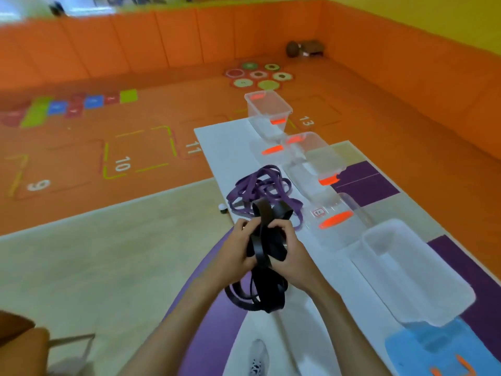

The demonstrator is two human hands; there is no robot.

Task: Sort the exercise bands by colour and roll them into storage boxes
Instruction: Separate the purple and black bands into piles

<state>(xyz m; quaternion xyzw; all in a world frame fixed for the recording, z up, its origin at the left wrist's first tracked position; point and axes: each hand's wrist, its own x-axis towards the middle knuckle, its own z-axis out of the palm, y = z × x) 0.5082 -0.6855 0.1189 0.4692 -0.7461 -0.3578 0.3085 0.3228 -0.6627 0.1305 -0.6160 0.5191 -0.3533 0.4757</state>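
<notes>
Orange floor ringed a white tabletop lined with clear boxes, probably one per colour. Purple bands lay heaped beside them. The left hand and right hand curled round the black bands, apparently gathering them to roll.

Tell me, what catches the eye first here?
The left hand and right hand, at centre, both grip a tangle of black bands near the edge of the white surface. Just beyond lies a heap of purple bands, with a row of clear boxes with orange clips to its right. Around it spreads a bright orange floor with painted numbers.
</notes>
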